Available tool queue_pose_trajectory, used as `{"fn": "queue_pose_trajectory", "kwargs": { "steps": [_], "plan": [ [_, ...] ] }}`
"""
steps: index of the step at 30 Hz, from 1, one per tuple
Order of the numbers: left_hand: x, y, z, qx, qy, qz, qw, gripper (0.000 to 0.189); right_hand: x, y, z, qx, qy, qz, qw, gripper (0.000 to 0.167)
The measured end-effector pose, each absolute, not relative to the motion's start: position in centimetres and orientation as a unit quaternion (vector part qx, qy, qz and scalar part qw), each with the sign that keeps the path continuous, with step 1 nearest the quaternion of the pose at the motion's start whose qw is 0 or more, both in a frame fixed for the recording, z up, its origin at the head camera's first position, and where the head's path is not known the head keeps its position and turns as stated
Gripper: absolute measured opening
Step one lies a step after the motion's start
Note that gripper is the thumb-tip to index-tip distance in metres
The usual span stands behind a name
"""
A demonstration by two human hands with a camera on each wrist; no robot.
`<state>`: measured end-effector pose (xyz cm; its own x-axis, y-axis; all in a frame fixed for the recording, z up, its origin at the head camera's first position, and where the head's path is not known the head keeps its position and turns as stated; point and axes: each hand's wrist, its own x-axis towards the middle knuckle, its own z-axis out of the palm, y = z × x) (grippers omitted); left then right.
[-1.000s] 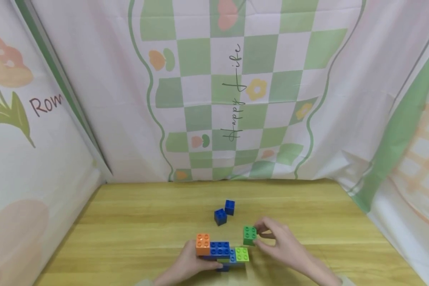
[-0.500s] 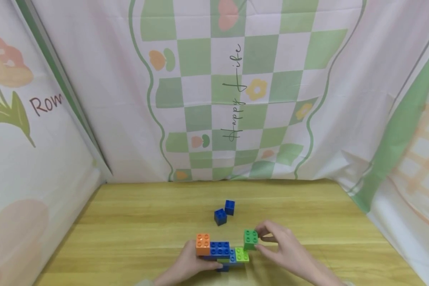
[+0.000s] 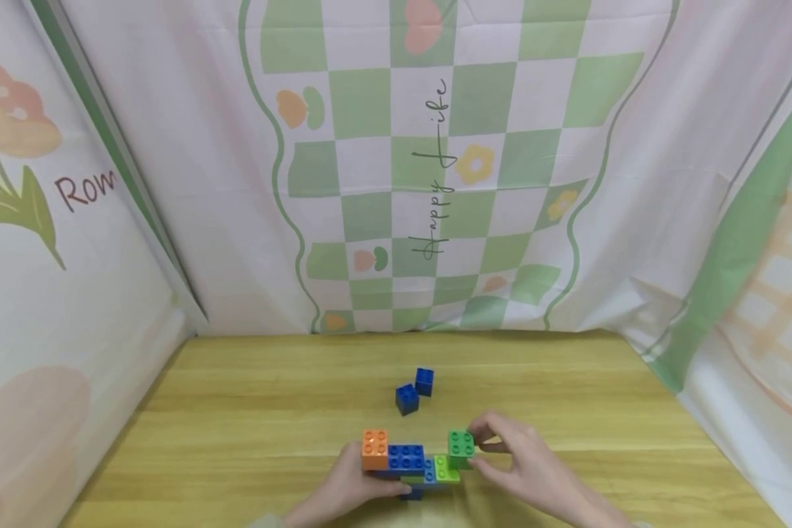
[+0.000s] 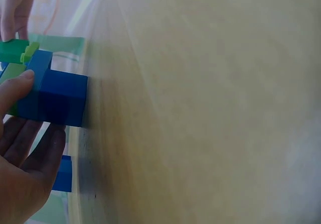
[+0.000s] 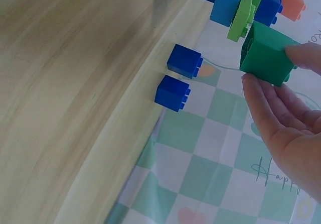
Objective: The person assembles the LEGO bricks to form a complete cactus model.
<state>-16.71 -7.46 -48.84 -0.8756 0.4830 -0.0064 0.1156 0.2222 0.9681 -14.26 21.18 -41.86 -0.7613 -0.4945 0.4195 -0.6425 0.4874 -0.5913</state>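
My left hand (image 3: 343,478) grips a built stack of toy building bricks from its left side, thumb across the near face. An orange brick (image 3: 374,449) tops the left end, beside a long blue brick (image 3: 405,457). Lower on the right sit a light blue brick (image 3: 429,471) and a thin lime green brick (image 3: 443,469). A dark blue brick (image 4: 62,98) forms the bottom. My right hand (image 3: 531,466) pinches a green brick (image 3: 461,444) between thumb and fingers, over the lime brick's right part. Whether the two touch, I cannot tell.
Two loose blue bricks, a nearer one (image 3: 407,400) and a farther one (image 3: 424,382), lie on the wooden table (image 3: 270,396) beyond the stack. A patterned cloth (image 3: 422,183) hangs behind the table's far edge, with more cloth at both sides.
The right hand has brought the green brick toward me, from behind the lime brick to a place over its right part. The left hand and the stack have stayed put.
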Motion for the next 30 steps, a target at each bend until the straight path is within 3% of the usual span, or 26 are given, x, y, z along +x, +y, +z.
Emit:
{"fn": "queue_pose_trajectory", "kwargs": {
  "steps": [13,30],
  "plan": [
    [-16.75,-7.48,-48.72,0.207,0.762,0.593,0.155,0.048,-14.16,21.32,-41.91,0.346,-0.848,0.397,0.057,0.023],
    [-16.64,-7.50,-48.56,0.204,0.762,0.596,0.153,0.049,-14.40,20.99,-42.45,0.424,-0.833,0.330,0.134,0.048]
  ]
}}
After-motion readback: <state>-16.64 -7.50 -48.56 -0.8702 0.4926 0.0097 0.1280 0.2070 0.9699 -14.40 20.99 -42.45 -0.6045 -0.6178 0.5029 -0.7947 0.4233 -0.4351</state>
